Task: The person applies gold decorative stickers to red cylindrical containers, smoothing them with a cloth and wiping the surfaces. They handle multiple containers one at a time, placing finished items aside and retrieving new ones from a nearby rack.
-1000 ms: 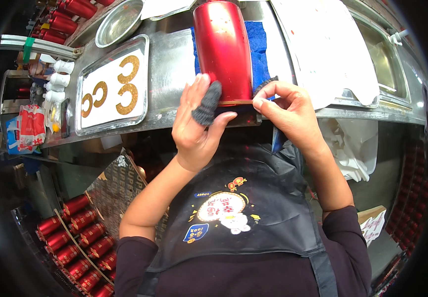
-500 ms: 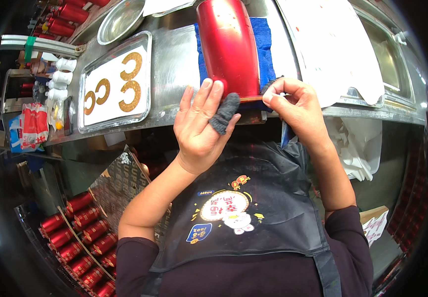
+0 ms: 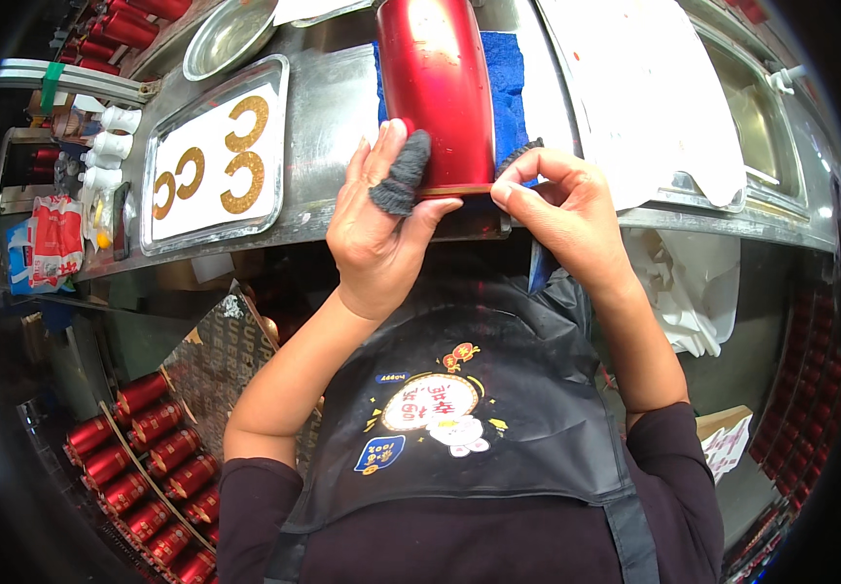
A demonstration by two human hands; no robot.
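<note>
The left hand (image 3: 381,229) is lying open against the near end of the red cylinder (image 3: 437,92). The right hand (image 3: 561,209) is pinching the cylinder's near rim from the right.

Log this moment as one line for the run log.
left hand: on red cylinder | right hand: at its lower rim | cylinder: on blue cloth

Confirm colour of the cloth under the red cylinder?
Blue cloth, lying beneath the red cylinder; only the head view shows it.

red cylinder (image 3: 437,92): glossy metal | counter (image 3: 338,107): brushed steel | blue cloth (image 3: 504,83): rough terry
</note>
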